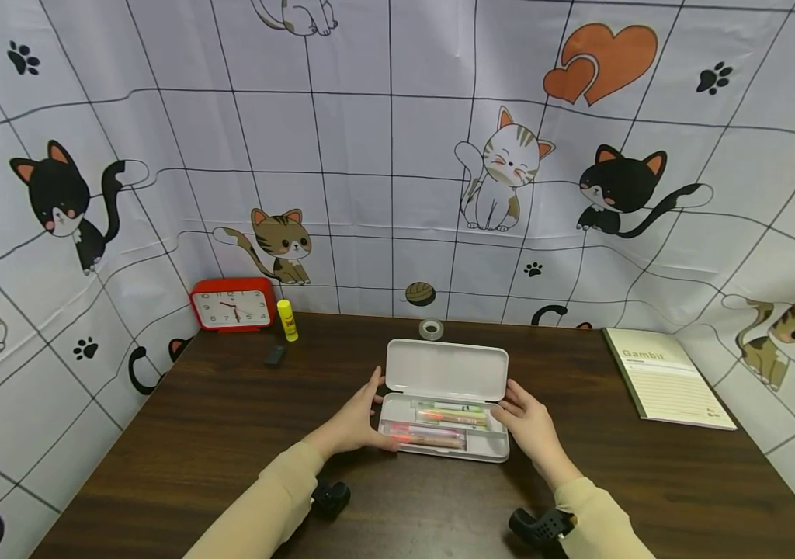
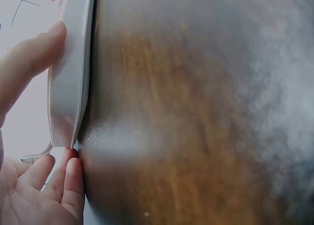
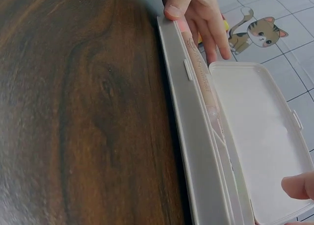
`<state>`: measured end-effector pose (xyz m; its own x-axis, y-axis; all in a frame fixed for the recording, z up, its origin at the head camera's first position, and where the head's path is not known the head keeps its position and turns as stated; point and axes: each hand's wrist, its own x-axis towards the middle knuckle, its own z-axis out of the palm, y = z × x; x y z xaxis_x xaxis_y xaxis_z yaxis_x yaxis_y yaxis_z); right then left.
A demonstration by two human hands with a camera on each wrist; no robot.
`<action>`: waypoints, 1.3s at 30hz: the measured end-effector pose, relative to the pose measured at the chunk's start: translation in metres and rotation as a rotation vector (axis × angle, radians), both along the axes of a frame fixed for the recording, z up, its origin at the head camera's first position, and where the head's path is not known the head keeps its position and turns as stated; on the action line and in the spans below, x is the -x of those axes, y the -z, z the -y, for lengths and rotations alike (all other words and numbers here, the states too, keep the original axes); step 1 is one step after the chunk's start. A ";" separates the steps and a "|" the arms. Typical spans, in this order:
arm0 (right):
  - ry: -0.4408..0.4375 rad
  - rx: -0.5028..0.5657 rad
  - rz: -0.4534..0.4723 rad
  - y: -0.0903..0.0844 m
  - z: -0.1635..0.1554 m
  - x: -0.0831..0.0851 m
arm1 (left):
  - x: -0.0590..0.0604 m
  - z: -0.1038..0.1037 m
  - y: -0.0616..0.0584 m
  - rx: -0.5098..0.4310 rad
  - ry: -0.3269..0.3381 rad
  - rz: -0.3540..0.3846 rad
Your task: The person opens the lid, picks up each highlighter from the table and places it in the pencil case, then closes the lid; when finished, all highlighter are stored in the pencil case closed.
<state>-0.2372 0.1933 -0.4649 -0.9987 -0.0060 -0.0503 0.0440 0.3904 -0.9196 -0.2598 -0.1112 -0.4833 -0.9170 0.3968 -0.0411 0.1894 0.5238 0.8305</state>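
A white pencil case (image 1: pixel 445 454) lies on the dark wooden table with its lid (image 1: pixel 447 369) tilted up at the back. Inside are several pens (image 1: pixel 453 417) in clear sleeves, in a back row and a front row. My left hand (image 1: pixel 352 419) holds the case's left end, with the thumb (image 2: pixel 46 45) against the front wall and the fingertips (image 2: pixel 73 178) at the end. At the right end, my right hand (image 1: pixel 532 427) grips the case near the hinge; its thumb (image 3: pixel 297 185) overlaps the lid in the right wrist view, and most of its fingers are hidden there.
Behind the lid sits a small roll of tape (image 1: pixel 431 329). A red clock (image 1: pixel 233 304), a yellow glue stick (image 1: pixel 287 320) and a small dark block (image 1: pixel 275 355) are at the back left. A notepad (image 1: pixel 670 380) lies on the right. Cat-printed sheeting (image 1: pixel 355 140) borders the table.
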 end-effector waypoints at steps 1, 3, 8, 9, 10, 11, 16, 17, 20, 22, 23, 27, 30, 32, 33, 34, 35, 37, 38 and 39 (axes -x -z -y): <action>0.003 0.002 -0.001 0.000 0.001 0.000 | 0.000 0.000 0.000 0.000 -0.001 0.001; 0.010 0.005 -0.004 -0.001 0.002 0.000 | 0.000 0.000 0.000 0.002 -0.008 0.004; 0.046 0.009 -0.017 0.000 0.005 -0.001 | 0.001 0.000 0.000 0.001 -0.017 0.003; 0.057 0.005 -0.024 0.000 0.005 -0.001 | 0.001 0.000 0.000 -0.001 -0.016 0.001; 0.065 0.010 -0.036 0.001 0.006 -0.001 | 0.001 0.000 0.000 -0.004 -0.016 -0.004; 0.071 0.027 -0.044 0.001 0.006 -0.001 | 0.001 0.000 0.000 -0.006 -0.016 -0.007; 0.060 0.221 -0.054 0.003 0.007 -0.001 | 0.000 0.000 0.000 -0.024 -0.013 -0.021; 0.056 0.262 -0.045 0.003 0.007 -0.001 | 0.000 0.000 0.000 -0.027 -0.013 -0.022; 0.057 0.329 -0.030 0.004 0.006 -0.001 | -0.001 0.000 0.000 -0.037 -0.010 -0.021; 0.061 0.355 -0.025 0.004 0.006 -0.002 | -0.002 -0.001 -0.001 -0.042 -0.011 -0.020; 0.063 0.363 -0.022 0.004 0.005 -0.003 | -0.003 -0.001 -0.001 -0.046 -0.012 -0.022; 0.065 0.355 -0.021 0.003 0.005 -0.005 | -0.004 -0.001 -0.001 -0.048 -0.019 -0.025; 0.070 0.332 -0.016 0.003 0.005 -0.005 | -0.005 0.000 -0.001 -0.046 -0.011 -0.029; 0.058 0.321 -0.021 0.003 0.003 -0.007 | -0.005 0.001 -0.001 -0.040 0.003 -0.036; 0.050 0.321 -0.025 0.004 0.002 -0.007 | -0.005 0.001 -0.001 -0.032 0.012 -0.044; 0.037 0.317 -0.029 0.005 0.001 -0.007 | -0.005 0.002 -0.001 -0.022 0.018 -0.054; 0.024 0.318 -0.036 0.005 0.000 -0.008 | -0.006 0.002 -0.001 -0.011 0.024 -0.062; -0.012 0.311 -0.057 0.007 -0.003 -0.010 | -0.007 0.002 -0.001 0.014 0.033 -0.085; -0.025 0.293 -0.073 0.008 -0.004 -0.011 | -0.007 0.003 -0.001 0.025 0.035 -0.096; -0.033 0.254 -0.092 0.010 -0.005 -0.011 | -0.007 0.003 -0.001 0.038 0.036 -0.108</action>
<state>-0.2258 0.1982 -0.4745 -0.9981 -0.0396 0.0481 -0.0534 0.1462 -0.9878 -0.2524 -0.1141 -0.4825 -0.9020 0.4298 0.0415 0.2960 0.5456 0.7840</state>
